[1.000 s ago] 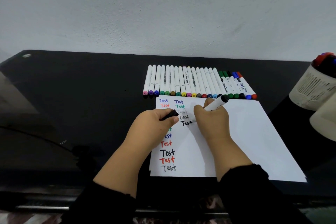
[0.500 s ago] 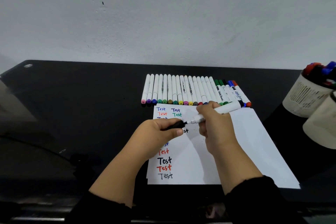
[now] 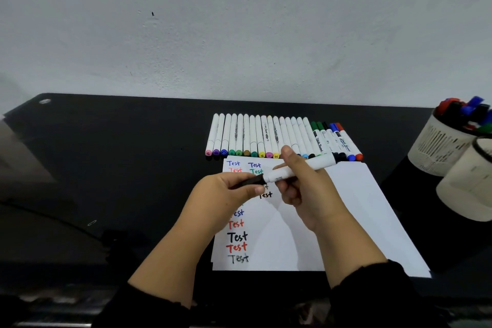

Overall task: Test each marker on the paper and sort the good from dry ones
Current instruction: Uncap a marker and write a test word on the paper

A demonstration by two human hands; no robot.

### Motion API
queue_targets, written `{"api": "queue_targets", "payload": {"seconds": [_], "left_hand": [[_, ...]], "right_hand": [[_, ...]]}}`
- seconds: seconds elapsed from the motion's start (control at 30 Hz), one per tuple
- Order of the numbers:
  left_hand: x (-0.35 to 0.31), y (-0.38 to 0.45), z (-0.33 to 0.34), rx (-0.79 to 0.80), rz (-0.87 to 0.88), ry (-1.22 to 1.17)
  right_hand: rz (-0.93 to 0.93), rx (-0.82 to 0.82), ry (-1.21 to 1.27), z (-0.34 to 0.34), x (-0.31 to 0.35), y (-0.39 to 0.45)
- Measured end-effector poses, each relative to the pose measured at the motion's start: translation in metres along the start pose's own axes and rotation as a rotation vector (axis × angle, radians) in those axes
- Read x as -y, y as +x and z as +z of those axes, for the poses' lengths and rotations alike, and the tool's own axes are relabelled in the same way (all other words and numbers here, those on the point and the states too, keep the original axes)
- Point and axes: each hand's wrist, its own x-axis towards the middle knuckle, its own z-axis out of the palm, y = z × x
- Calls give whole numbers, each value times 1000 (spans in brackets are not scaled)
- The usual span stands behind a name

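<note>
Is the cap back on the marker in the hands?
On, it seems: the black cap in the left hand meets the white marker held by the right hand, no tip showing.

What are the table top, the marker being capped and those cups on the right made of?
The table top looks like glossy black glass or lacquer: it mirrors the pale wall. The marker in the right hand seems smooth white plastic with a faint sheen; its black cap, pinched by the left hand, looks matte plastic. The cups appear cream plastic, one slotted; the material is uncertain.
</note>
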Motion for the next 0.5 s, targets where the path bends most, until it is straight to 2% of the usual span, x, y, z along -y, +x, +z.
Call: {"api": "queue_targets", "payload": {"seconds": [0.17,0.5], "left_hand": [[-4,-1,1,99,33,26],[-3,5,17,19,91,10]], "right_hand": [[-2,-120,-28,2,0,2],[62,-214,124,3,-4,8]]}}
